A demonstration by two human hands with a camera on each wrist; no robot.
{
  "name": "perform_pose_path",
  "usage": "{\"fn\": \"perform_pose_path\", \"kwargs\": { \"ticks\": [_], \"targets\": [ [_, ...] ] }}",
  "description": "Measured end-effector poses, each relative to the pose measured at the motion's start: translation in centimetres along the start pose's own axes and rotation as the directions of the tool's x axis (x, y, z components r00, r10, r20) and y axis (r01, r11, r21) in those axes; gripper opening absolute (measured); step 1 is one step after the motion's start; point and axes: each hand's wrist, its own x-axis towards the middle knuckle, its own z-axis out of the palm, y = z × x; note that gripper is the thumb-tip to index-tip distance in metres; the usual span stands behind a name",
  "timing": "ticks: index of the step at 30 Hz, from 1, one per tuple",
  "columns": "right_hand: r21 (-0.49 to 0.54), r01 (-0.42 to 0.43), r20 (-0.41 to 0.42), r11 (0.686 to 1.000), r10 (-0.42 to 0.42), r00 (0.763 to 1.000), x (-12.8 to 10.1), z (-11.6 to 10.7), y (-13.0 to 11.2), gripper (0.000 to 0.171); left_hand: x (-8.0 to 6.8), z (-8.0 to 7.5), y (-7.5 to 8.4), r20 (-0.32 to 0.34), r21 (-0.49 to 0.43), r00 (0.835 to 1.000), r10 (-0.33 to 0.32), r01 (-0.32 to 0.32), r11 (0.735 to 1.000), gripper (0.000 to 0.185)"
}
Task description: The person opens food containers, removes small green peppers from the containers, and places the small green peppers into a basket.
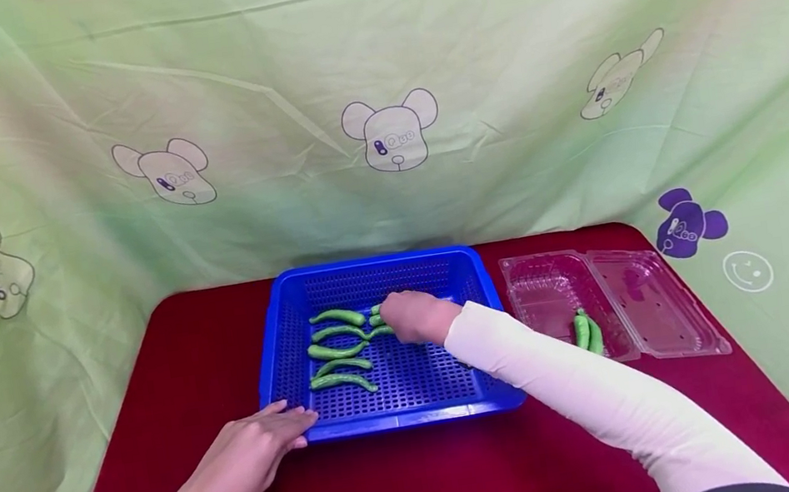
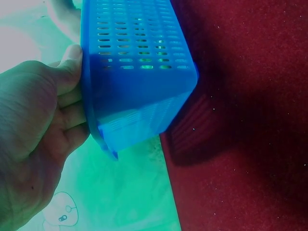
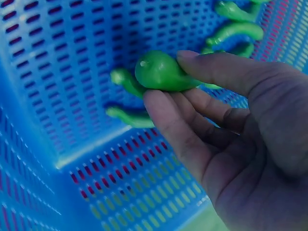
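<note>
Inside the blue plastic basket point(image 1: 419, 417), my right hand point(image 1: 415, 316) pinches a green pepper point(image 3: 161, 72) between thumb and fingers; its rounded end faces the right wrist camera. Two more peppers point(image 3: 127, 117) lie close below it. Several curved peppers point(image 1: 340, 353) form a column along the basket's left side, and a few others point(image 1: 376, 321) are partly covered by the right hand. My left hand point(image 1: 252, 447) rests on the rim at the basket's near left corner. In the left wrist view its thumb and fingers touch the rim point(image 2: 86, 91), with the fingertips hidden behind it.
Right of the basket, a clear plastic clamshell box point(image 1: 544, 284) lies open with its lid point(image 1: 660, 301) folded out to the right. Two green peppers point(image 1: 587, 331) sit inside it. A dark red cloth point(image 1: 413, 487) covers the table, and a green printed curtain point(image 1: 389, 205) surrounds it.
</note>
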Motion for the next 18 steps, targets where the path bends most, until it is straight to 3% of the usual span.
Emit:
{"fn": "perform_pose_path", "kwargs": {
  "ticks": [6, 10, 18],
  "targets": [
    [-0.032, -0.027, 0.054, 0.999, 0.029, 0.998, 0.2, 1.2, 0.2, 0.021, 0.1, -0.1, 0.1, 0.014, -0.005, 1.0, -0.015, 0.015, 1.0, 0.029],
    [-0.059, -0.044, 0.046, 0.997, 0.047, 0.998, 0.5, 1.7, 0.8, 0.017, 0.1, -0.1, 0.1, 0.016, -0.005, 1.0, -0.017, 0.018, 1.0, 0.029],
    [0.0, -0.008, -0.005, 1.0, 0.008, 1.0, -0.4, 0.5, 2.0, 0.025, 0.1, 0.1, 0.1, 0.011, -0.014, 1.0, -0.016, 0.016, 1.0, 0.028]
  ]
}}
